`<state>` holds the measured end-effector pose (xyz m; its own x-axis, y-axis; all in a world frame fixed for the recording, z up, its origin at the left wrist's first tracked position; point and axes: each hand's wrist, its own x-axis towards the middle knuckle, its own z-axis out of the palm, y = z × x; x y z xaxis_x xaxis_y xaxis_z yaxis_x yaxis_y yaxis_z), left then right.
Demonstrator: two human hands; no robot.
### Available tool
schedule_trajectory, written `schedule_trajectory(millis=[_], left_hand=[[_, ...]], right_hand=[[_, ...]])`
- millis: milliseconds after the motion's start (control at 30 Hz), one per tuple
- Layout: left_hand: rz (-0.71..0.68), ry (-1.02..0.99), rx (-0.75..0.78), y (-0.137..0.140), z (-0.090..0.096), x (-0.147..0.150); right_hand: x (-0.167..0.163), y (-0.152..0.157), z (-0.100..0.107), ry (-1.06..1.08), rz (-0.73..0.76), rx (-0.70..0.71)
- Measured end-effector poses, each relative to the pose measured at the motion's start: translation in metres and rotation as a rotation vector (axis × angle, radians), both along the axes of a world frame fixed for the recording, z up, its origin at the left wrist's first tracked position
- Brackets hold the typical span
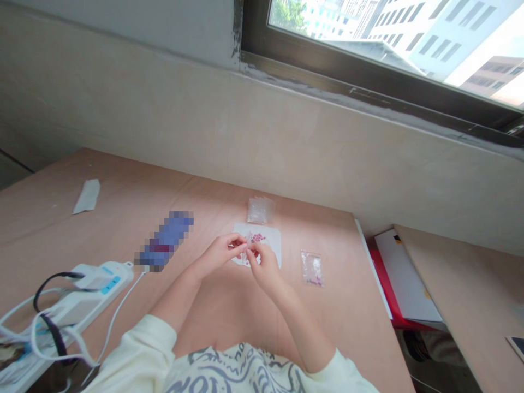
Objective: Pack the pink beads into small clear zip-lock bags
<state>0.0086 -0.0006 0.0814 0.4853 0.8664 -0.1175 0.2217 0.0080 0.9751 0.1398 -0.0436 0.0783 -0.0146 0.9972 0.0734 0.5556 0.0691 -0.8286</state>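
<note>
My left hand [226, 248] and my right hand [262, 263] meet over a white sheet [274, 236] on the table. Thumb and fingers of each hand are pinched together, fingertips almost touching. Whatever they hold is too small to make out. Just beyond the fingertips, a cluster of small pink and purple beads [257, 238] lies on the sheet. A clear plastic bag [259, 210] rests behind the sheet. To the right lies another clear bag [312, 267] with a few pinkish pieces at its bottom.
A phone [166, 240], blurred out, lies left of my hands with a white cable attached. A white power strip [98, 289] with plugs and tangled cables fills the lower left. A paper scrap [87, 196] lies far left. Past the table's right edge are a red-and-white folder [405, 278] and another tabletop [470, 289].
</note>
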Motion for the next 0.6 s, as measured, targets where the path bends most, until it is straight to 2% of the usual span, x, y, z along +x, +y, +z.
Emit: schedule_trajectory(millis=[200,367,500,600], left_hand=[[0.069,0.278,0.234,0.003,0.003,-0.011],[-0.037,0.278,0.433,0.004,0.013,-0.006],[-0.091,0.244,0.396,0.006,0.019,-0.008],[-0.256,0.209,0.287,0.003,0.021,-0.012]], right_hand=[[0.002,0.004,0.003,-0.067,-0.201,-0.038],[-0.007,0.004,0.011,0.069,-0.117,-0.072],[-0.004,0.006,0.011,0.204,-0.204,-0.134],[0.001,0.008,0.011,0.406,-0.206,-0.242]])
